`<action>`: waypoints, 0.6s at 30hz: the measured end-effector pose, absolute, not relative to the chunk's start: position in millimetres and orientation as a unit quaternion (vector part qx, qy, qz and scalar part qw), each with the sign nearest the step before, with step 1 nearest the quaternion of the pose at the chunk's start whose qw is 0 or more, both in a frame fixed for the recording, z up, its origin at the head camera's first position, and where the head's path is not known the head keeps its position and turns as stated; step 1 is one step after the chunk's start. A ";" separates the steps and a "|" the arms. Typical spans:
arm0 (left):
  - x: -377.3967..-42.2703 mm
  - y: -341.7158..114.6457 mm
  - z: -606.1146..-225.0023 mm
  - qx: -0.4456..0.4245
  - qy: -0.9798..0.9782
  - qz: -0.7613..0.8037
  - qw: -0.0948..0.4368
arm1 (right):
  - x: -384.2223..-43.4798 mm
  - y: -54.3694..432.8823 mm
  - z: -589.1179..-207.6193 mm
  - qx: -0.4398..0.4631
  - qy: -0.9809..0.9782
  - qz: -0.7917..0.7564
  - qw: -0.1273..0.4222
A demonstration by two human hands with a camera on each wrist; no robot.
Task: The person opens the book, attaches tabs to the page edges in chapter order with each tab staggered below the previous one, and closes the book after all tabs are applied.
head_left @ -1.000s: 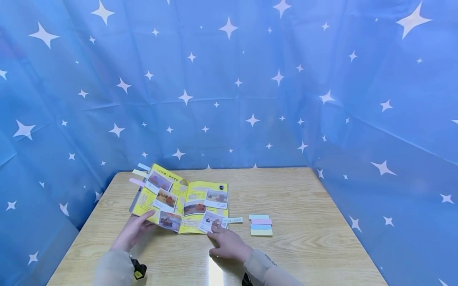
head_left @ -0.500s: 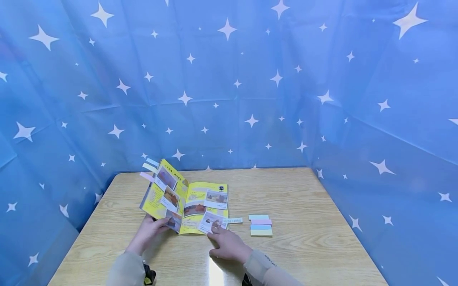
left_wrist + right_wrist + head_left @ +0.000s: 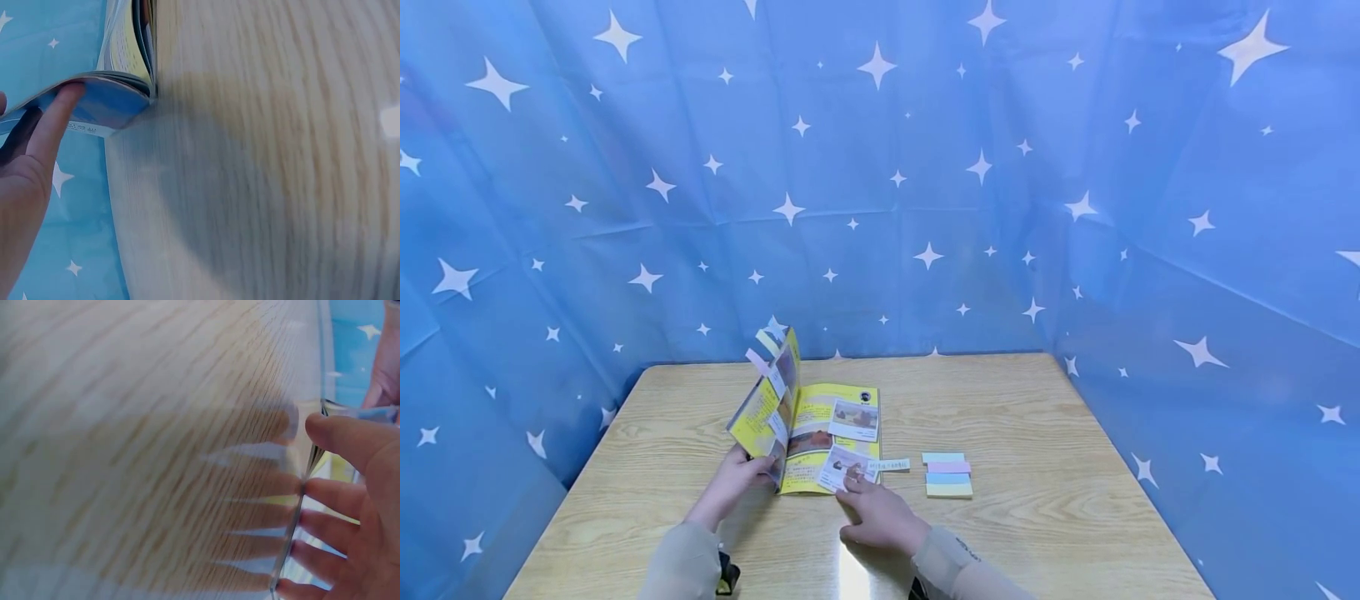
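Observation:
A yellow magazine (image 3: 814, 417) with picture pages is spread on the table, its left part raised nearly upright. My left hand (image 3: 736, 482) grips that raised part at its lower edge, thumb inside and fingers behind. In the left wrist view, fingers (image 3: 56, 119) lie along the blue outer cover (image 3: 112, 103). My right hand (image 3: 880, 512) rests at the bottom of the right page, fingertips on a picture. A pale sticky tab (image 3: 892, 465) with handwriting sticks out from the right page. More tabs (image 3: 760, 362) project from the raised pages.
Right of the magazine lies a set of sticky tabs (image 3: 947, 475) in blue, pink and yellow. The wooden table (image 3: 1037, 517) ends at a blue star-patterned curtain (image 3: 850, 275) at the back and sides. A bright glare spot lies near the front.
My left hand has moved right, swinging the left part of the magazine up from a low tilt to nearly upright. The right hand has stayed on the right page.

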State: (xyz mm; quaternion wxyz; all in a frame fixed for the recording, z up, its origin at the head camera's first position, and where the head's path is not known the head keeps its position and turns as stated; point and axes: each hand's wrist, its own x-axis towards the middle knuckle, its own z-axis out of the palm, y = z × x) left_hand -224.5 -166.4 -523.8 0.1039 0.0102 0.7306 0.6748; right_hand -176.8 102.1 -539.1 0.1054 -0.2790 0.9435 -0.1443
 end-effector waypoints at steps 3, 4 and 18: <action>-224.2 -160.8 -522.5 0.013 0.740 0.664 0.106 | -177.0 102.5 -540.2 -0.282 0.944 -0.141 0.099; -224.2 -158.5 -521.9 0.016 0.745 0.659 0.105 | -177.1 102.7 -540.2 -0.283 0.944 -0.140 0.097; -229.1 -122.6 -523.5 0.107 0.845 0.518 0.081 | -174.3 103.0 -538.4 -0.287 0.946 -0.134 0.076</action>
